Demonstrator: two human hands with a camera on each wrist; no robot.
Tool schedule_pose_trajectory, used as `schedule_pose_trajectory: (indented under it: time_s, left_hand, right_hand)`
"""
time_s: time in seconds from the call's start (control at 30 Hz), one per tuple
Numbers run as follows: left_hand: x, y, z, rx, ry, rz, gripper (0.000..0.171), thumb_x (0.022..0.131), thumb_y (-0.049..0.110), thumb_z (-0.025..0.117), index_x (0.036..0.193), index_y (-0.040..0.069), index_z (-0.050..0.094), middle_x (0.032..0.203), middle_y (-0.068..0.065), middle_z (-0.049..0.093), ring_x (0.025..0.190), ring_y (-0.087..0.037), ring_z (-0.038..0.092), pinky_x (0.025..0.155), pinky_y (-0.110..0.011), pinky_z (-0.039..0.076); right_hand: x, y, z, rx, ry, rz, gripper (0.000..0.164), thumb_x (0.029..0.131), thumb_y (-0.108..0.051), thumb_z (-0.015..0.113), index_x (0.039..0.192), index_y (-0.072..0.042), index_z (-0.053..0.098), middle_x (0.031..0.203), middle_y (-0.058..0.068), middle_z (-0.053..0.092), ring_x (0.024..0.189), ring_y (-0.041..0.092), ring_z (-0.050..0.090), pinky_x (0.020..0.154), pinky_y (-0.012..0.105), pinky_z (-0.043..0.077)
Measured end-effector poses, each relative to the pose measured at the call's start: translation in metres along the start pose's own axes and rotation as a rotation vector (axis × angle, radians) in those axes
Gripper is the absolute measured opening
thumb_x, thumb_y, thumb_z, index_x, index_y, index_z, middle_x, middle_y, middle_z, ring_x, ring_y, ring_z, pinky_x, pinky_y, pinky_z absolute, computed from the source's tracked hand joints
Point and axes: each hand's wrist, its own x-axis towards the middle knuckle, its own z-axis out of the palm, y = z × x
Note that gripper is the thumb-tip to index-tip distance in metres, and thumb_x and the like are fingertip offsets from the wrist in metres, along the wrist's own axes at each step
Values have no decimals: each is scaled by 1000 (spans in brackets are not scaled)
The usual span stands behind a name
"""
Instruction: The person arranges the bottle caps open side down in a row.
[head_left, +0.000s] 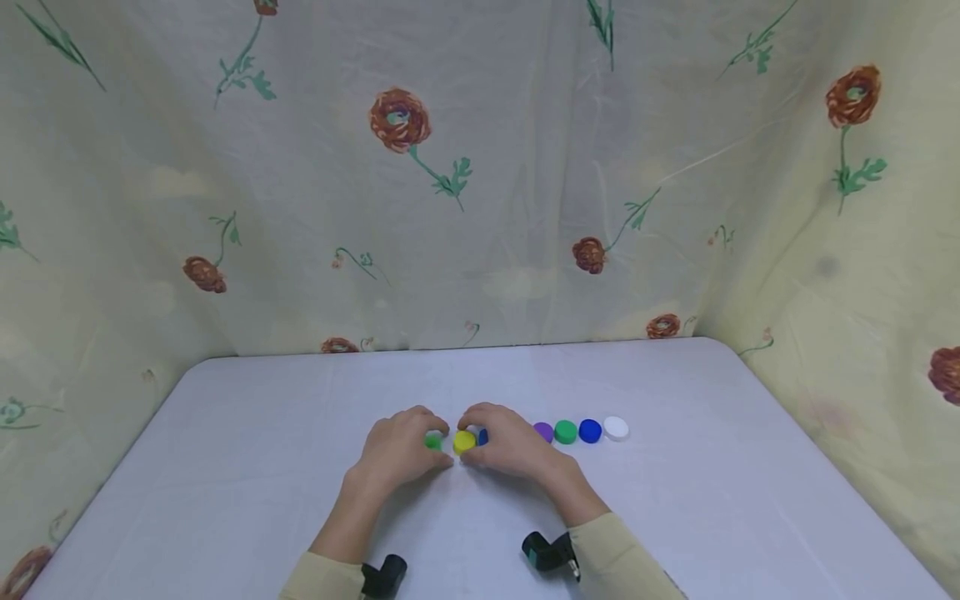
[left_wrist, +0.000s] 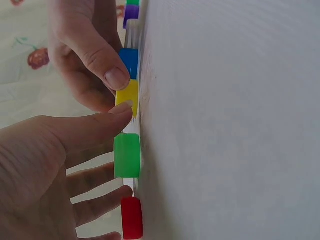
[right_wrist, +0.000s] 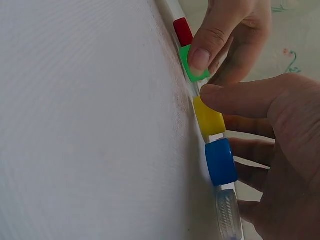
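Observation:
Both hands meet over a row of coloured bottle caps. The left hand point(head_left: 401, 450) arches over a green cap point(left_wrist: 127, 155), thumb and forefinger spread around it; the thumb tip reaches past it towards the yellow cap. The right hand point(head_left: 513, 442) has thumb and forefinger at opposite sides of the yellow cap point(head_left: 464, 442), its thumb over the cap's edge. Beyond the green cap stands a red cap point(left_wrist: 132, 218), hidden in the head view. On the yellow cap's other side are a blue cap point(right_wrist: 221, 162) and a clear cap point(right_wrist: 229, 214), near the right hand's other fingers.
Further right in the row lie a purple cap point(head_left: 543, 432), another green cap point(head_left: 566, 432), a dark blue cap point(head_left: 590, 431) and a white cap point(head_left: 617, 428). They rest on a white-covered table point(head_left: 247, 467). Flowered cloth point(head_left: 510, 208) hangs behind and at both sides.

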Motion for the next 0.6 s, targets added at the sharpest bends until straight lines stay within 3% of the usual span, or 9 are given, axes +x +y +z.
schedule_pose_trajectory:
  time_s: [0.6]
  left_hand:
    - [-4, -11, -4, 10, 6, 7, 37, 77, 35, 84, 110, 20, 75, 120, -4, 70, 109, -27, 66, 87, -50, 53]
  right_hand:
    - [4, -6, 2, -16, 1, -39, 37, 87, -25, 74, 122, -16, 67, 136, 3, 63, 134, 26, 53, 111, 48, 43]
